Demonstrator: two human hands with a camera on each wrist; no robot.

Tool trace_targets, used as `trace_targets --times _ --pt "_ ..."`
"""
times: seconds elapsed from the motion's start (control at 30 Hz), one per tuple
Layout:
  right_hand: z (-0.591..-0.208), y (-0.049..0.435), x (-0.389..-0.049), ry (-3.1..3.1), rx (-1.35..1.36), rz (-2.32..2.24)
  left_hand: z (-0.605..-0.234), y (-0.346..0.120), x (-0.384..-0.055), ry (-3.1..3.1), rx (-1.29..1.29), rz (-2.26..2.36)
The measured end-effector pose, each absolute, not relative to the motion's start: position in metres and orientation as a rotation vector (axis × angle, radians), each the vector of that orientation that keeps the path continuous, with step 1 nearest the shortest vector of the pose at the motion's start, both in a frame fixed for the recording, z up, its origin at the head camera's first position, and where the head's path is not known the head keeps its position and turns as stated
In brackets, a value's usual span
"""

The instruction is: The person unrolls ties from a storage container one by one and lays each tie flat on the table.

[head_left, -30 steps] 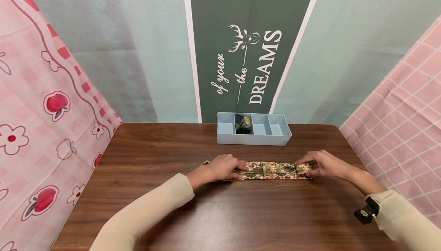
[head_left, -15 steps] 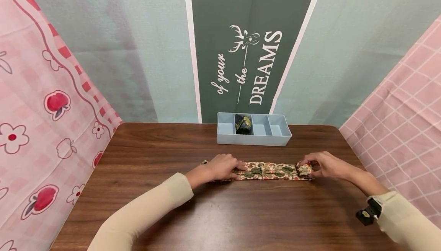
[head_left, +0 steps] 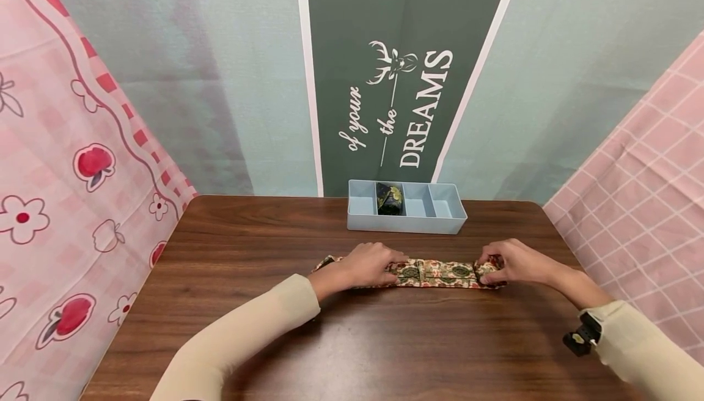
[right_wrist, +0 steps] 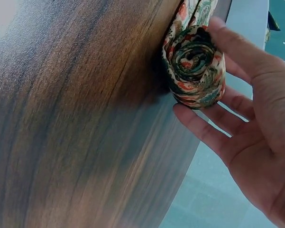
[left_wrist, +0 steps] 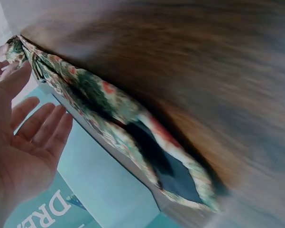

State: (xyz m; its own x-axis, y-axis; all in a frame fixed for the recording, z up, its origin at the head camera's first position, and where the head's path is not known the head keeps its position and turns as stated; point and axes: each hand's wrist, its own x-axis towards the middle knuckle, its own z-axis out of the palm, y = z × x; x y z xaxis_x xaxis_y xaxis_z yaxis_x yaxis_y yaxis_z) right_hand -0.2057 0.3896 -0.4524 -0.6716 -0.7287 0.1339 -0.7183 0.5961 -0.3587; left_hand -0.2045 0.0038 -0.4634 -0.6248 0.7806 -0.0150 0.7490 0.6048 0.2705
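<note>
1. Strip of patterned fabric (head_left: 440,271) lies along the surface (head_left: 352,352), running from nine to three o'clock, with a coiled roll (right_wrist: 192,64) at its three o'clock end.
2. Right hand (head_left: 516,260) grasps the roll, thumb on one side, fingers on the other. Judged reason: the hold contains the layers; loose, the coil would probably spring open.
3. Left hand (head_left: 367,264) is not clenched; its fingers extend over the strip, on the nine o'clock side of the roll. Likely purpose: steadying the flat length against drag. Pressure applied cannot be determined.
4. Free end of the strip reaches past the left wrist toward nine o'clock. The left wrist view shows its edges parted over a dark lining (left_wrist: 178,175). Lying straight, the length should coil evenly.
5. Tray (head_left: 407,224), pale blue, four compartments, stands at twelve o'clock from the strip and apart from it. The position seems chosen to leave working room while within reach.
6. Tray contents: one dark bundle (head_left: 390,198) with yellow-green motifs, in the second compartment from the nine o'clock end. It appears to fill the width, so the dividers probably help it hold shape. Blue floor shows in the other three.
</note>
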Motion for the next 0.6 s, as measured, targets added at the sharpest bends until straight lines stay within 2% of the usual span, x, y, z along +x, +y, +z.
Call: trace_targets --times 0.4,0.6 --pt "-0.453 0.387 -0.207 2.764 -1.233 -0.567 -0.468 0.041 -0.206 2.676 1.342 0.402" --pt "-0.452 0.387 -0.210 2.748 -1.375 -0.565 -0.469 0.053 -0.208 2.668 1.373 0.415"
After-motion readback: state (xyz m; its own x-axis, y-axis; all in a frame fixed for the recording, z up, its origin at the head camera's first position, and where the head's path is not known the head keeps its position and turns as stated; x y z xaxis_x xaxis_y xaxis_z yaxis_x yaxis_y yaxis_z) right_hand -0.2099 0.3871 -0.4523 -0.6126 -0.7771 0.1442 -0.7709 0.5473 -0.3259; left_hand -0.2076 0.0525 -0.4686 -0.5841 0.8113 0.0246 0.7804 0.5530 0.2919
